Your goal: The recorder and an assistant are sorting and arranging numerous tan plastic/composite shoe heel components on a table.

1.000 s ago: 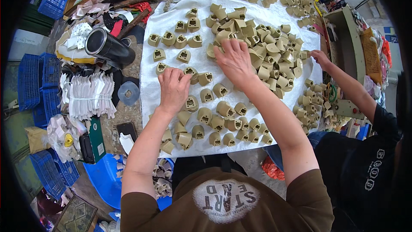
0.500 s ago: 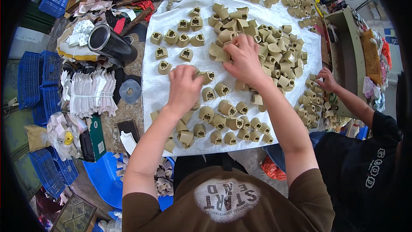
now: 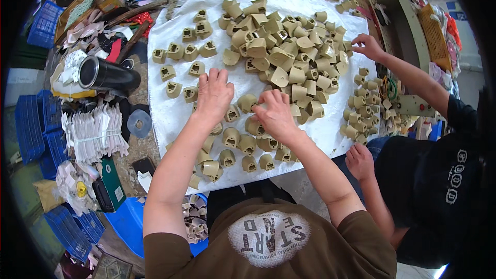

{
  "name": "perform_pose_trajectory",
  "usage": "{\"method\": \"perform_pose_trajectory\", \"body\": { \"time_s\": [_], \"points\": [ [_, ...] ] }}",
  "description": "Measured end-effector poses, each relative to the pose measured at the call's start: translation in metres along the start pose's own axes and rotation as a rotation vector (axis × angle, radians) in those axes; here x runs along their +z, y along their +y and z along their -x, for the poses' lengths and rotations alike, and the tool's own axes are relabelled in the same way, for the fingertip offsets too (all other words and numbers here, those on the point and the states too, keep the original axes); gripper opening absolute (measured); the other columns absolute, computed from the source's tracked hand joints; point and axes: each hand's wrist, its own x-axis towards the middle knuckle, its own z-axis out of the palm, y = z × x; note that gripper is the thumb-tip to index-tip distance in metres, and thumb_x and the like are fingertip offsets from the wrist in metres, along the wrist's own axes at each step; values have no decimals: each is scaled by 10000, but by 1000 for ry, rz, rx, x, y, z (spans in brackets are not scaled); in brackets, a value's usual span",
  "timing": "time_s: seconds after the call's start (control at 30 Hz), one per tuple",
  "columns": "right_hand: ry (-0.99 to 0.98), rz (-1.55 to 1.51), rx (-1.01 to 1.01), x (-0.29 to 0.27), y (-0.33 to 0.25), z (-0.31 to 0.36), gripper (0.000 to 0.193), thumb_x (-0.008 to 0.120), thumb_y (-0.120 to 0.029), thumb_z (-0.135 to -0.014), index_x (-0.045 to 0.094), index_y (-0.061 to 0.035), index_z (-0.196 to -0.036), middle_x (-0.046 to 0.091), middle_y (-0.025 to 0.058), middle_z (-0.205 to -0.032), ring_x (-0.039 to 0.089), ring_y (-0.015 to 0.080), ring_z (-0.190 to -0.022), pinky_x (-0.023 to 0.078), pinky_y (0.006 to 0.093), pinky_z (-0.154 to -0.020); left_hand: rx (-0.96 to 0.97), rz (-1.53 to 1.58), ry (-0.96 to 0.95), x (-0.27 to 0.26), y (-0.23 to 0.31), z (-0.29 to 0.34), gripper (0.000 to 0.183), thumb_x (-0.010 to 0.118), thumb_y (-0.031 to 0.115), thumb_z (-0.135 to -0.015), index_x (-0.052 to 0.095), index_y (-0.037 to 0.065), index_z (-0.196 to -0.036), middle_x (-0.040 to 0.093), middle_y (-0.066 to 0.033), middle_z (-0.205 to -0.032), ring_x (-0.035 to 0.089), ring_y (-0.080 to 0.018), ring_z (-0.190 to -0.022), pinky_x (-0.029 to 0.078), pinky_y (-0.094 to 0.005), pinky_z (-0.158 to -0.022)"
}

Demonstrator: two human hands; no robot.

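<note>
Khaki shoe heels, hollow blocks with openings in one face, cover a white woven sheet. Many lie in a heap at the centre; others stand separately on the left and along the near edge. My left hand reaches down over the sheet left of the heap, beside a standing shoe heel. Its fingers are bent downward, and whatever lies under them is hidden. Below the heap, my right hand has its thumb and fingers closed round a shoe heel, mostly covered, next to another standing heel.
At right, a co-worker's hand touches the heap's edge; the other hand rests lower. A black cup, a tied bundle of white pieces and a tape roll stand at left. A blue tub sits below the table.
My right hand has come back from the heap toward me. A heel now stands where my left hand was. The co-worker's hand has moved to the heap, and the view has shifted.
</note>
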Motion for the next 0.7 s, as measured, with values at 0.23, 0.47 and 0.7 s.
{"method": "perform_pose_trajectory", "body": {
  "time_s": [0.23, 0.47, 0.7],
  "points": [
    [159, -115, 98, -4, 0, 4, 178, 664, -121, -732, 650, -96, -908, 546, 59, -971, 487, 250, -972, 356, 414, -852, 6, 78, 100, -1, 4, -10, 122, 605, 105, -722, 691, 64, -799, 537, -66, -990, 463, -250, -1050, 339, -416, -885],
    [275, -47, 572, -32, 71, 19, 234, 671, -201, -792, 660, -96, -1001, 552, 71, -995, 484, 258, -1027, 341, 440, -886, -17, 16, 26, 5, -5, -2, 142, 595, 75, -721, 697, 63, -818, 564, -76, -960, 470, -256, -1042, 336, -426, -897],
    [104, -312, 866, -36, 106, 18, 284, 622, -332, -848, 679, -146, -1056, 564, 90, -1066, 445, 281, -1142, 299, 484, -969, -128, 330, 260, -10, 27, -13, 156, 646, 177, -774, 707, 77, -876, 590, -79, -907, 500, -268, -985, 353, -416, -886]
  ]
}}
